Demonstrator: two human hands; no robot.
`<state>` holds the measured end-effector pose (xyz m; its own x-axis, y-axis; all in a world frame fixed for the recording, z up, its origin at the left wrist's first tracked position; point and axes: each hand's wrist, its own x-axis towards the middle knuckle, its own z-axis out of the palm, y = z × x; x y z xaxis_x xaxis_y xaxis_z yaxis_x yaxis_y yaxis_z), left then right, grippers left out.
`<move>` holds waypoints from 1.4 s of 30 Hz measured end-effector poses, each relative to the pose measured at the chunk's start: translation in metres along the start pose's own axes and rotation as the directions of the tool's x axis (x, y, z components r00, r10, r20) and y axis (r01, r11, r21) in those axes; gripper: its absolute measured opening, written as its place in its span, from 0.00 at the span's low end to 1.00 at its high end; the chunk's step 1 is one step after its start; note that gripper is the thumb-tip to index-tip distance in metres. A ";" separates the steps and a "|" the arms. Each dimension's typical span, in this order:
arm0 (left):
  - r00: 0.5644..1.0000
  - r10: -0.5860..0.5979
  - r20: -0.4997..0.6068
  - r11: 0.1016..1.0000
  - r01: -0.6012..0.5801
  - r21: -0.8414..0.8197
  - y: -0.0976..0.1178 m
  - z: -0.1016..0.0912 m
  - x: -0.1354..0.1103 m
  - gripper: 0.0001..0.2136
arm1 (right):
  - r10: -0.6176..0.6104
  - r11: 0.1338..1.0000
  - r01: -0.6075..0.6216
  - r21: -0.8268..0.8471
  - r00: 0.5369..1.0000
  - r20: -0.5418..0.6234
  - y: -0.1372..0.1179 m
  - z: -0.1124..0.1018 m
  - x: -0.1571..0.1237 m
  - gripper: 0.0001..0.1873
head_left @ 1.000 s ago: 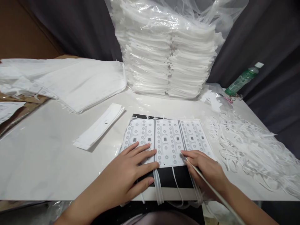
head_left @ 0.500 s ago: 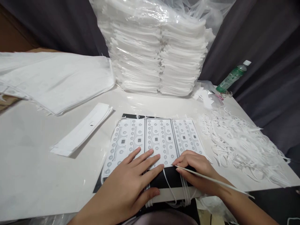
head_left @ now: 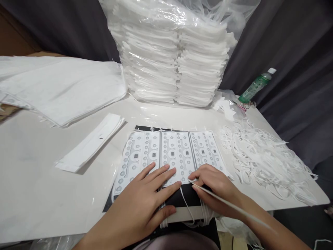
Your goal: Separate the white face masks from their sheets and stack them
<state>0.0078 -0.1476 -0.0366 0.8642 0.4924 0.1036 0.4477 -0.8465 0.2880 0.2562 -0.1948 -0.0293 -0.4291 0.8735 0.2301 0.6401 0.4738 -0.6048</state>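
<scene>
A white sheet with grey printed circles and bands [head_left: 175,151] lies over a black board [head_left: 179,197] near the table's front edge. My left hand [head_left: 147,198] rests flat on the sheet's lower left part, its fingers spread. Pinched in my right hand [head_left: 217,184] is a long, thin pale stick [head_left: 229,201]. Its front end meets the lower edge of the sheet, while the rear end passes over my right wrist and is blurred. A white cord [head_left: 186,199] hangs from the sheet's lower edge between my hands. More white strands hang beside it.
Folded white strips [head_left: 91,144] lie at left, near a large stack of white sheets [head_left: 65,86]. Behind stands a clear bag of stacked white material [head_left: 174,66]. Tangled white cords [head_left: 267,159] cover the right side, with a green bottle [head_left: 256,86] behind them.
My right hand has moved slightly left along the sheet's lower edge, and the stick's rear end has swung left and lower. My left hand stays almost where it was.
</scene>
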 end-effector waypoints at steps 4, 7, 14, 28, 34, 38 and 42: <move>1.000 0.008 0.007 1.000 -0.009 0.028 0.001 -0.001 0.001 0.21 | -0.105 0.952 0.092 -0.292 0.994 -0.030 -0.007 0.018 -0.014 0.09; 1.000 0.021 0.004 0.999 -0.021 0.045 0.000 -0.002 0.002 0.21 | -0.095 0.937 0.035 -0.348 0.983 -0.158 -0.003 0.024 -0.025 0.10; 1.000 0.020 0.024 0.998 -0.021 0.064 -0.013 -0.010 -0.007 0.21 | 0.201 0.979 -0.187 0.086 0.960 -0.195 0.018 -0.016 -0.037 0.06; 0.996 0.084 -0.030 0.989 -0.080 0.123 0.004 0.003 0.008 0.22 | -0.078 0.984 0.086 0.156 0.995 -0.062 0.004 -0.002 -0.001 0.02; 0.994 0.052 -0.097 0.999 -0.051 0.013 0.001 0.009 0.005 0.22 | -0.044 0.988 0.050 0.146 0.998 -0.046 0.006 0.002 0.000 0.01; 0.993 0.067 -0.102 0.998 -0.068 -0.007 0.000 0.011 0.004 0.25 | -0.021 0.991 0.026 0.133 0.999 -0.042 0.006 0.004 -0.001 0.01; 0.993 0.060 -0.103 0.998 -0.063 -0.022 -0.001 0.013 0.003 0.25 | 0.005 0.991 0.000 0.133 0.999 -0.040 0.005 0.003 -0.001 0.01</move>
<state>0.0130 -0.1480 -0.0487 0.8613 0.4589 0.2179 0.3876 -0.8709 0.3022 0.2576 -0.1939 -0.0351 -0.4000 0.8796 0.2574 0.5496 0.4550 -0.7007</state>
